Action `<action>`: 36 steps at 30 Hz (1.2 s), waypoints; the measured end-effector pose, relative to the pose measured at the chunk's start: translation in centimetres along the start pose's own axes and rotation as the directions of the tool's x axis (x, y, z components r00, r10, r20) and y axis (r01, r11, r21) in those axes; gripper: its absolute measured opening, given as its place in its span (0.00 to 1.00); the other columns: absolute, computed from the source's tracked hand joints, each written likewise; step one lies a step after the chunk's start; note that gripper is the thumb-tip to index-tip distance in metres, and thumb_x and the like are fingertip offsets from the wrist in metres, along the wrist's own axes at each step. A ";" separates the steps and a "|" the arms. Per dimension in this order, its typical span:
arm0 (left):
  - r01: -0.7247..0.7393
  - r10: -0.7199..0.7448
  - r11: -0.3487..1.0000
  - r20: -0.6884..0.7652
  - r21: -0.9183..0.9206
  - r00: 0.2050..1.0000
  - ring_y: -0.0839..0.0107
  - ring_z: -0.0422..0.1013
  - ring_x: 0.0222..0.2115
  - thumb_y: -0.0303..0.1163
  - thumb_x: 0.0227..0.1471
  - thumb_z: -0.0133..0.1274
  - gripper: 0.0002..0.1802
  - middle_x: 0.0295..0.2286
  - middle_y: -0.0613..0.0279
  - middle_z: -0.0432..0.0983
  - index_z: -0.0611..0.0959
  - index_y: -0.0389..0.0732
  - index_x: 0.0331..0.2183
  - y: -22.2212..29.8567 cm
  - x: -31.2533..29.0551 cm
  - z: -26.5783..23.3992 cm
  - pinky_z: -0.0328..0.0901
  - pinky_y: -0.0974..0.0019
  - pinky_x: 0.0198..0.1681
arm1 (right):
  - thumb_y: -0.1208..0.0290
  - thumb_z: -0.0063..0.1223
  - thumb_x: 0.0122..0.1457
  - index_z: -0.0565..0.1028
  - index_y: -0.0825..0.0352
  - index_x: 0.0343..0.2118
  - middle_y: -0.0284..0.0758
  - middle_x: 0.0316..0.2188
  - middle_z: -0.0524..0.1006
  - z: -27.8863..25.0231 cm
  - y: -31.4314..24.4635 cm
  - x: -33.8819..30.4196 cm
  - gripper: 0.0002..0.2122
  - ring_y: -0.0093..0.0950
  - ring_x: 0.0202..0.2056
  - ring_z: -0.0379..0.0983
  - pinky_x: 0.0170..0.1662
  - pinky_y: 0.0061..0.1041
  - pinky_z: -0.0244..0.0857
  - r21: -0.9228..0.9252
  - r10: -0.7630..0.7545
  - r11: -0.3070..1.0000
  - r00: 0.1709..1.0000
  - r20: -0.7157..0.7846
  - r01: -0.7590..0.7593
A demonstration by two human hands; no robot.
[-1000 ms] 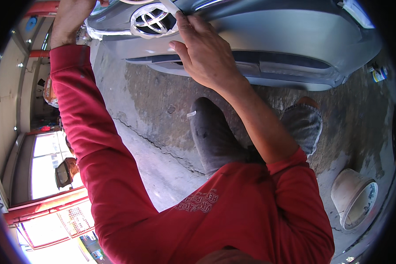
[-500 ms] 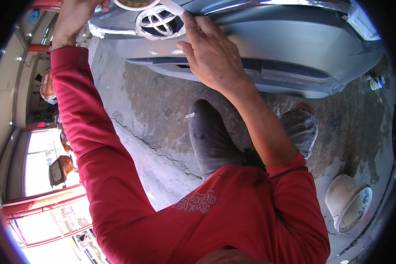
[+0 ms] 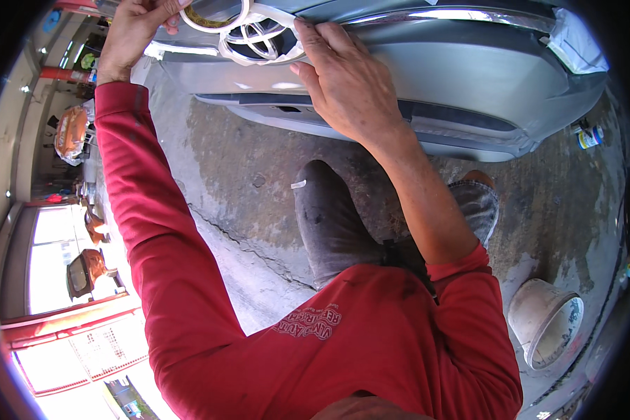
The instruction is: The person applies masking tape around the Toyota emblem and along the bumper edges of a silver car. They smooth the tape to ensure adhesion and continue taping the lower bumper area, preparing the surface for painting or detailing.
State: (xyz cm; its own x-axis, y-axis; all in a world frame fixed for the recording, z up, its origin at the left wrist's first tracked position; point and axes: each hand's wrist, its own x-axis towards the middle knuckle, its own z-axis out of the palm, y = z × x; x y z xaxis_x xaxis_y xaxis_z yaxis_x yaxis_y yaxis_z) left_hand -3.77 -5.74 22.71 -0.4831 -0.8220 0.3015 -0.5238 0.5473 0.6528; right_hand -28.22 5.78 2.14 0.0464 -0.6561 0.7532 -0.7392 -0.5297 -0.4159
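Observation:
At the top, my left hand (image 3: 136,35) grips a roll of masking tape (image 3: 219,29) by its left side, thumb and fingers closed on it. A pale strip of tape (image 3: 276,13) runs from near the roll toward my right fingertips. My right hand (image 3: 353,87) lies against the grey car bumper (image 3: 462,73), fingers stretched out and thumb apart, its index fingertip touching the strip's end. Between the hands sits the oval emblem (image 3: 259,45), its rings and rim covered in whitish tape. The roll's upper part is cut off by the picture's edge.
White masking (image 3: 577,42) covers the bumper's far right corner. A small can (image 3: 590,137) lies on the concrete floor (image 3: 238,168) nearby. To my right, a dirty white bucket (image 3: 542,322) rests on its side. Car parts (image 3: 73,133) stand at the left.
My left hand and the tape roll have come slightly lower in the picture, as the whole view shifts a little. My right hand keeps its place by the emblem's right edge.

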 end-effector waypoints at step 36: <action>-0.106 0.059 0.989 -0.373 -0.107 0.926 0.77 0.62 0.22 0.21 0.50 0.60 0.02 0.23 0.66 0.71 0.82 0.36 0.29 -3.7 -23.7 6.7 0.57 0.68 0.30 | 0.62 0.65 0.63 0.77 0.66 0.61 0.35 0.48 0.76 -3.8 -0.1 4.2 0.25 0.37 0.53 0.77 0.53 0.37 0.76 -0.236 -0.234 0.922 0.927 0.294 0.308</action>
State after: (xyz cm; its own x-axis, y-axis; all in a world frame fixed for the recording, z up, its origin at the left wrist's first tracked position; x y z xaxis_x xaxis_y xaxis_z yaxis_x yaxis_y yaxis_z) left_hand 4.92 12.74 8.49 -0.2169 -0.7877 0.5766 -0.3920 0.6113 0.6875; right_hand -30.55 5.11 7.28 0.4140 -0.6422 0.6452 -0.8254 -0.5637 -0.0315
